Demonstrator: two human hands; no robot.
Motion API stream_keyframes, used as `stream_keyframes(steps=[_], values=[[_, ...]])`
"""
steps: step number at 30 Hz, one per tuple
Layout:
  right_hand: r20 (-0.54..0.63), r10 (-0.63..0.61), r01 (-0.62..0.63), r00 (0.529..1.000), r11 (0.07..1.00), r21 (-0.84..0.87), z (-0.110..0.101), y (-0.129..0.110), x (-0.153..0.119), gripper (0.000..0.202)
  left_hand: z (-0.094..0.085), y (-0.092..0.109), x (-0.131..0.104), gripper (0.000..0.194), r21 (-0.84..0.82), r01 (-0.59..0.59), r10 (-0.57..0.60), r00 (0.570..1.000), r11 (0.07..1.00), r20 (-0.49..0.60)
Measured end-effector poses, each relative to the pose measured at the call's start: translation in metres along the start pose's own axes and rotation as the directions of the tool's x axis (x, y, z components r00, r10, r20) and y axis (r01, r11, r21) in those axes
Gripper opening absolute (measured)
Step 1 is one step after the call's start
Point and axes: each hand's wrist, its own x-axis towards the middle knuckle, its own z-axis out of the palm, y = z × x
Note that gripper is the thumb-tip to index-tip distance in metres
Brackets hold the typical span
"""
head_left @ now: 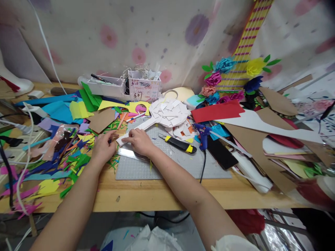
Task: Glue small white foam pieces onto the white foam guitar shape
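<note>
A white paddle-shaped paper piece (169,112) lies on the grey cutting mat (180,164), its round head covered with overlapping white scraps. Its handle runs down and left to my right hand (141,142), whose thumb and fingers grip it near the end. Just left of the handle's tip, my left hand (104,146) is closed, fingertips curled together; whatever it may hold is hidden. A metal ruler (133,154) lies partly beneath my right hand. Close by on the mat are a yellow-and-black utility knife (180,143) and a blue hot glue gun (203,136).
Colourful paper scraps (75,157) cover the table's left side. Behind stand white boxes (144,87) with pens and wire. A black phone (222,153), red paper (218,111) and brown cardboard (251,139) crowd the right, below paper flowers (225,65) and a yellow guitar-like neck (247,38).
</note>
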Motion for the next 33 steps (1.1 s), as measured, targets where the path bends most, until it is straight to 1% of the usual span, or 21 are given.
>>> stream_keyframes(steps=[2, 5, 11, 13, 16, 20, 23, 26, 29, 33], values=[[0.002, 0.001, -0.001, 1.0, 1.0, 0.002, -0.003, -0.001, 0.0, 0.035, -0.001, 0.004, 0.0, 0.046, 0.025, -0.012, 0.013, 0.999, 1.0, -0.035], [0.001, 0.043, -0.043, 0.999, 0.999, 0.017, -0.006, -0.001, 0.0, 0.037, 0.0, 0.008, 0.001, 0.04, 0.035, -0.019, 0.021, 0.998, 0.999, -0.053], [-0.047, 0.139, -0.136, 0.989, 0.989, 0.057, -0.008, 0.002, -0.001, 0.036, 0.003, 0.01, 0.005, 0.038, 0.031, -0.028, 0.028, 1.0, 0.999, -0.012], [-0.06, 0.166, -0.161, 0.984, 0.984, 0.077, -0.01, 0.004, 0.0, 0.037, 0.002, 0.011, 0.006, 0.039, 0.041, -0.013, 0.014, 1.0, 0.999, -0.002], [-0.095, 0.214, -0.202, 0.972, 0.972, 0.115, -0.02, 0.007, 0.003, 0.04, 0.001, 0.013, 0.006, 0.041, 0.051, 0.013, -0.014, 1.0, 0.999, 0.016], [-0.133, 0.269, -0.243, 0.954, 0.952, 0.186, -0.044, 0.017, 0.0, 0.044, 0.0, 0.015, 0.006, 0.04, 0.064, 0.035, -0.036, 0.999, 0.997, 0.02], [-0.163, 0.3, -0.259, 0.94, 0.938, 0.232, -0.063, 0.029, -0.015, 0.043, 0.0, 0.016, 0.005, 0.038, 0.066, 0.034, -0.035, 0.999, 0.997, 0.011], [-0.179, 0.36, -0.309, 0.916, 0.915, 0.26, -0.071, 0.039, -0.043, 0.042, 0.001, 0.015, 0.006, 0.036, 0.07, 0.043, -0.043, 0.999, 0.997, -0.003], [-0.16, 0.423, -0.369, 0.892, 0.886, 0.281, -0.068, 0.047, -0.074, 0.04, 0.001, 0.012, 0.007, 0.034, 0.04, 0.049, -0.049, 0.999, 0.998, -0.023], [-0.181, 0.464, -0.419, 0.867, 0.876, 0.239, -0.061, 0.056, -0.104, 0.03, -0.002, 0.014, 0.01, 0.03, -0.093, 0.067, -0.078, 0.99, 0.993, -0.117]])
